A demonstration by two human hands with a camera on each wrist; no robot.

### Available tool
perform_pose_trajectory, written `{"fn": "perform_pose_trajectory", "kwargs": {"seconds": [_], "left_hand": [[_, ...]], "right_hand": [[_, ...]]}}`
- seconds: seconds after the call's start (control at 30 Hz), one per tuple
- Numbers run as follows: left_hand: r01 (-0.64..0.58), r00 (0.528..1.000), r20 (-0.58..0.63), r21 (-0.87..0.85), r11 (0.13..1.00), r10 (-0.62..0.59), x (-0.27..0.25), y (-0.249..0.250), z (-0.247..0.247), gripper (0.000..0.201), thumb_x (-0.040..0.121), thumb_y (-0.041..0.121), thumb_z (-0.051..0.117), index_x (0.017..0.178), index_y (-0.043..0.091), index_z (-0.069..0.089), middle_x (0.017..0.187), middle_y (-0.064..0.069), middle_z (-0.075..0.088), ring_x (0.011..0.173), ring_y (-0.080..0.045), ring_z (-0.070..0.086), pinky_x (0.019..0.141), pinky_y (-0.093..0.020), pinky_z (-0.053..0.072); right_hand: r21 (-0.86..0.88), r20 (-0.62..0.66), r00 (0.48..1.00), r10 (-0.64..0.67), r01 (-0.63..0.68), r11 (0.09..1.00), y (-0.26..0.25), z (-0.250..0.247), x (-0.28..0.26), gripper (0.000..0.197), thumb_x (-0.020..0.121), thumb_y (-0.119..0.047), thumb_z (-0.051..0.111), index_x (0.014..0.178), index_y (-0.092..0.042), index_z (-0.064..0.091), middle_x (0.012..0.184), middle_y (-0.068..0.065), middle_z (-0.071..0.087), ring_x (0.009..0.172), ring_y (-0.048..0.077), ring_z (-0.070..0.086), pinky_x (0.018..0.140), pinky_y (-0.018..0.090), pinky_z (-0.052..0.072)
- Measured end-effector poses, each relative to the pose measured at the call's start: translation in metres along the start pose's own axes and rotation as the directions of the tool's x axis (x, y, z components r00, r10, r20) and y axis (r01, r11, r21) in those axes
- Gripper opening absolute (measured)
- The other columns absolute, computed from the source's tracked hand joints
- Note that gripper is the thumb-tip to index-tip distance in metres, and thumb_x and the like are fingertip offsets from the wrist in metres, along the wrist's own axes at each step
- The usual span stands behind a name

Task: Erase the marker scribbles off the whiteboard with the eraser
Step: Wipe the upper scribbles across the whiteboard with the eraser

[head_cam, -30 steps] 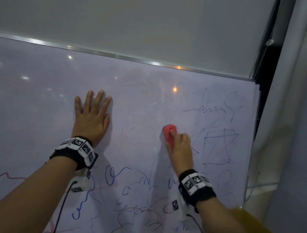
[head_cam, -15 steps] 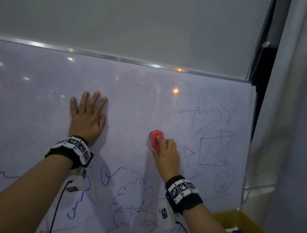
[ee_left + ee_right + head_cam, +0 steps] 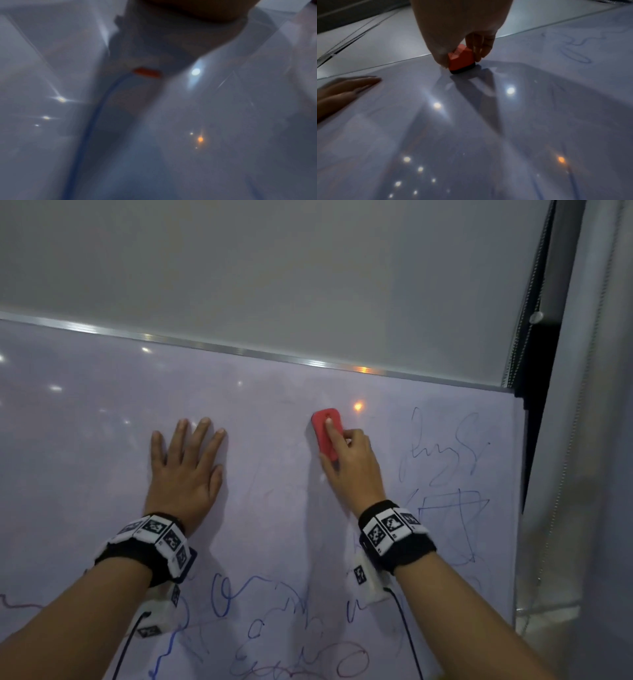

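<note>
My right hand (image 3: 349, 460) grips a red eraser (image 3: 327, 433) and presses it flat against the whiteboard (image 3: 274, 508), high up near the top edge. The right wrist view shows the eraser (image 3: 461, 61) with its dark felt on the board, pinched between thumb and fingers (image 3: 479, 47). My left hand (image 3: 186, 470) lies flat and spread on the board, left of the eraser and apart from it. Blue scribbles (image 3: 445, 453) and a scrawled square (image 3: 452, 525) sit to the right of the eraser. More blue and red scribbles (image 3: 291, 645) run below both wrists.
The board's metal top rail (image 3: 239, 350) runs just above the hands, with a grey wall over it. A dark gap and a pale curtain (image 3: 589, 440) bound the board's right edge. The left wrist view is blurred, showing only the board surface and a blue line (image 3: 89, 121).
My right hand has swept the eraser upward on the board toward the top rail. The small triangle mark beside the square is no longer visible. The left hand has stayed flat.
</note>
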State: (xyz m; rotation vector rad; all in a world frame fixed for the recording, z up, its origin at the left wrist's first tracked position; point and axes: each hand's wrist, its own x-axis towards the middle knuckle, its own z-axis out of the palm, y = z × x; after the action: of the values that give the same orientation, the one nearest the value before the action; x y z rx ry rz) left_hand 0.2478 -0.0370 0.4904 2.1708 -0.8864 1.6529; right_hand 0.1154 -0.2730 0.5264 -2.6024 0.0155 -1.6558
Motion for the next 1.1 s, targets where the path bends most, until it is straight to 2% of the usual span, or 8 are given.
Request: {"fn": "perform_pose_trajectory", "kwargs": {"seconds": [0.07, 0.3, 0.53, 0.63, 0.7, 0.8, 0.9, 1.1], "left_hand": [[-0.004, 1.0, -0.02, -0.005, 1.0, 0.004, 0.0, 0.0, 0.001, 0.055, 0.093, 0.034, 0.025, 0.145, 0.014, 0.026, 0.15, -0.013, 0.027, 0.144, -0.018, -0.008, 0.114, -0.049, -0.006], [-0.01, 1.0, -0.022, -0.019, 1.0, 0.009, 0.001, -0.002, 0.003, 0.056, 0.099, 0.042, 0.007, 0.145, 0.015, 0.025, 0.151, -0.011, 0.024, 0.144, -0.02, -0.006, 0.114, -0.051, -0.003], [-0.005, 1.0, -0.015, -0.038, 0.999, 0.004, -0.002, -0.002, 0.003, 0.057, 0.099, 0.042, 0.008, 0.145, 0.014, 0.027, 0.151, -0.012, 0.023, 0.144, -0.02, -0.006, 0.115, -0.049, -0.005], [-0.008, 1.0, -0.027, -0.046, 0.999, 0.007, -0.002, -0.002, 0.004, 0.058, 0.099, 0.042, 0.009, 0.145, 0.013, 0.029, 0.151, -0.014, 0.025, 0.145, -0.023, -0.001, 0.115, -0.049, -0.007], [-0.012, 0.999, -0.039, -0.054, 0.998, 0.01, -0.001, -0.004, 0.006, 0.059, 0.099, 0.043, 0.008, 0.144, 0.012, 0.031, 0.15, -0.015, 0.028, 0.145, -0.025, 0.003, 0.115, -0.048, -0.007], [-0.01, 0.998, -0.067, -0.053, 0.999, 0.006, -0.001, -0.003, 0.009, 0.057, 0.097, 0.04, 0.015, 0.144, 0.012, 0.032, 0.15, -0.016, 0.028, 0.144, -0.022, -0.001, 0.115, -0.05, -0.007], [-0.013, 0.997, -0.078, -0.06, 0.998, 0.008, -0.001, -0.002, 0.009, 0.057, 0.092, 0.034, 0.025, 0.143, 0.011, 0.033, 0.15, -0.016, 0.027, 0.143, -0.032, 0.01, 0.114, -0.052, -0.004], [-0.003, 0.999, -0.053, -0.07, 0.998, -0.001, 0.001, -0.001, 0.007, 0.058, 0.091, 0.033, 0.027, 0.143, 0.011, 0.033, 0.15, -0.017, 0.027, 0.144, -0.026, 0.003, 0.113, -0.048, -0.01]], "right_hand": [[-0.025, -0.054, 0.998, -0.039, 0.038, 0.999, 0.012, -0.006, 0.012, 0.063, 0.079, -0.016, 0.068, 0.137, -0.014, 0.044, 0.097, 0.022, 0.054, 0.083, 0.037, 0.054, 0.065, 0.044, 0.053], [0.064, -0.156, 0.885, 0.438, -0.433, 0.899, 0.071, -0.042, 0.031, 0.058, 0.091, -0.028, 0.053, 0.144, -0.021, 0.031, 0.111, 0.017, 0.041, 0.101, 0.034, 0.048, 0.09, 0.04, 0.044], [0.006, -0.023, 0.987, 0.156, -0.156, 0.988, 0.01, -0.015, 0.042, 0.06, 0.089, -0.031, 0.057, 0.144, -0.025, 0.031, 0.11, 0.011, 0.044, 0.093, 0.023, 0.049, 0.081, 0.03, 0.043], [-0.057, -0.043, 0.983, 0.181, -0.183, 0.981, 0.026, -0.023, 0.043, 0.06, 0.09, -0.03, 0.057, 0.144, -0.028, 0.031, 0.105, 0.009, 0.042, 0.091, 0.023, 0.047, 0.078, 0.03, 0.041], [-0.058, -0.089, 0.939, 0.334, -0.339, 0.939, 0.057, -0.038, 0.041, 0.058, 0.091, -0.031, 0.053, 0.144, -0.028, 0.029, 0.107, 0.01, 0.041, 0.093, 0.026, 0.049, 0.084, 0.034, 0.043], [0.014, -0.156, 0.788, 0.595, -0.601, 0.799, 0.1, -0.061, 0.035, 0.054, 0.092, -0.026, 0.05, 0.143, -0.026, 0.031, 0.117, 0.019, 0.043, 0.104, 0.036, 0.051, 0.091, 0.037, 0.041], [0.038, -0.169, 0.712, 0.681, -0.686, 0.727, 0.105, -0.063, 0.034, 0.054, 0.093, -0.024, 0.051, 0.144, -0.024, 0.032, 0.121, 0.022, 0.043, 0.11, 0.039, 0.049, 0.094, 0.037, 0.039], [-0.044, -0.085, 0.933, 0.349, -0.353, 0.935, 0.056, -0.026, -0.002, 0.056, 0.091, -0.027, 0.055, 0.142, -0.029, 0.034, 0.111, 0.012, 0.046, 0.098, 0.025, 0.048, 0.087, 0.036, 0.044]]}}
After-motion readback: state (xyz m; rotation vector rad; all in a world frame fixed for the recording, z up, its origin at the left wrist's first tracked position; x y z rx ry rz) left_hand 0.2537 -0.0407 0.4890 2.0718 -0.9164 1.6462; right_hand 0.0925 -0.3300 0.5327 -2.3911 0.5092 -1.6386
